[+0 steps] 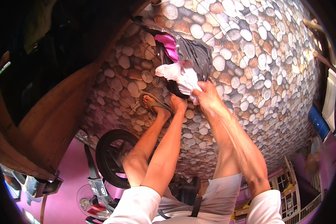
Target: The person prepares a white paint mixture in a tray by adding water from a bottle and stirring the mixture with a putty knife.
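Observation:
A black plastic bag (198,56) sits on the pebble-patterned floor in front of me, with its mouth toward my left. Bright pink material (168,45) shows inside the mouth. My right hand (207,95) pinches the gathered end of a crumpled white plastic bag (186,76), which spreads over the black bag's opening. At the black bag's near edge, my left hand (178,103) is closed on its rim, its fingers partly hidden. Close beside that hand rests my left foot in a sandal (147,102).
A motorbike wheel (117,158) stands at lower left, near my left knee. Brown wooden furniture (48,123) fills the left side. Toward the right edge lies a blue object (319,121), and a pale rack (289,194) stands at lower right.

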Tool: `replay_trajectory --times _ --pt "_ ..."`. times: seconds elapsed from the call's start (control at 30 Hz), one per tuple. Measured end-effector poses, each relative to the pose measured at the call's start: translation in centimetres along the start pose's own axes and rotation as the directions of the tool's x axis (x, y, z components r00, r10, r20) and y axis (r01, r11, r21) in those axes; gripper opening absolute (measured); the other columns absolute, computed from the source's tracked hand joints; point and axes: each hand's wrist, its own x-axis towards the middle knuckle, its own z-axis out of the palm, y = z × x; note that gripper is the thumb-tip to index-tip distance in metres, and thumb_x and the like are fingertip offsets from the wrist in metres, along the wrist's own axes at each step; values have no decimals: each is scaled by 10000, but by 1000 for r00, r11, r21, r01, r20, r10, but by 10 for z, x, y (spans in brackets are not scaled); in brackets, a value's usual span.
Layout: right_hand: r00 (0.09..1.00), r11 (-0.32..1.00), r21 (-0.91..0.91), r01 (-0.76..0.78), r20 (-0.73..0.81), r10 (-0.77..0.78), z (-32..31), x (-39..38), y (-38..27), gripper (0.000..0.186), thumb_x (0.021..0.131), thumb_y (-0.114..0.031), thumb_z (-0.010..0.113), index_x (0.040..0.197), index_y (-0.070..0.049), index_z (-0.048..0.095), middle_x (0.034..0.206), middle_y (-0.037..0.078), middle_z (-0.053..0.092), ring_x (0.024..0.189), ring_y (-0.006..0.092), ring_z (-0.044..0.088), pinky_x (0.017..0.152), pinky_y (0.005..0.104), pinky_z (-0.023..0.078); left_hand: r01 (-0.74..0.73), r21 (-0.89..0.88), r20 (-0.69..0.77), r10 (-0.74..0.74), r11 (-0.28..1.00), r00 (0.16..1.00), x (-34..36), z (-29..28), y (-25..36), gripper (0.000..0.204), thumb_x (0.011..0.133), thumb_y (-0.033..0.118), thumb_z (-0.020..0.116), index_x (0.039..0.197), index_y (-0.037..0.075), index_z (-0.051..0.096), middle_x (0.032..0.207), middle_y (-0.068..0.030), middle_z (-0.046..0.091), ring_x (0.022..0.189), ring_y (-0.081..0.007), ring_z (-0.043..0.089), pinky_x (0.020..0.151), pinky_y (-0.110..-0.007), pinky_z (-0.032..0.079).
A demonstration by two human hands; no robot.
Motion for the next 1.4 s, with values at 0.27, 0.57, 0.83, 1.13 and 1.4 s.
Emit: replay_trajectory --times 0.27,0.57,0.83,1.13,1.4 --pt "999 954 300 19 -40 -7 -7 -38 -13 181 822 -94 547 905 56 604 797 64 595 574 110 545 516 244 474 57 115 3 -58 992 998 0 -3 -24 436 698 251 713 1018 -26 609 1028 -237 626 1007 -375 586 841 -413 467" --pt "999 888 459 -29 -17 41 5 -67 0 183 829 -39 536 980 29 614 786 42 577 594 100 513 557 265 477 -157 53 -148 163 986 976 62 28 -72 481 601 179 778 1012 2 604 984 -195 649 953 -377 609 805 -418 493" --pt "997 844 535 -22 -51 58 3 -63 26 180 852 -90 555 989 17 603 793 27 567 575 84 499 589 267 496 563 -645 714 147 517 684 76 -36 -52 288 795 120 530 1074 48 549 969 -83 622 835 -244 627 751 -442 524" --pt "996 753 658 12 -77 51 -1 -83 13 153 859 -27 514 988 39 563 722 36 533 533 99 490 554 278 478 -379 -150 1 384 913 924 81 39 -66 238 807 170 623 966 -6 641 817 -76 665 772 -221 629 681 -332 476" --pt "1000 742 670 -7 -2 11 -1 -125 -15 202 857 -8 498 1042 52 550 725 53 540 510 106 474 519 274 456 -499 -189 -34 503 846 864 105 41 -50 279 790 163 658 1012 -4 633 895 -67 656 784 -191 623 689 -304 490"
